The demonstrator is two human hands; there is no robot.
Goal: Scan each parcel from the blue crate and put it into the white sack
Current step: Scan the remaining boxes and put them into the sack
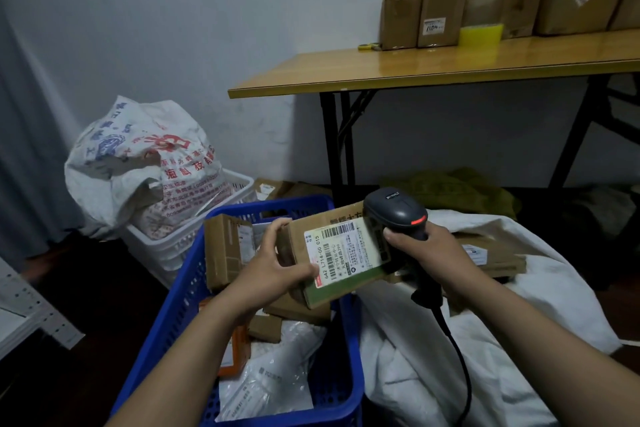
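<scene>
A desk (pixel 415 69) at upper right carries cardboard boxes (pixel 443 7). At centre left a printed bag (pixel 138 163) fills a white basket (pixel 180 246). The blue crate (pixel 173 315), lower centre, holds more packets (pixel 270 381), and the white sack (pixel 519 340) lies lower right. Mid-frame, the left hand (pixel 277 263) grips the parcel (pixel 332 253) by its left end above the crate, label up. The right hand (pixel 426 250) is clamped round the scanner (pixel 394 215), whose head is over the parcel's right end.
</scene>
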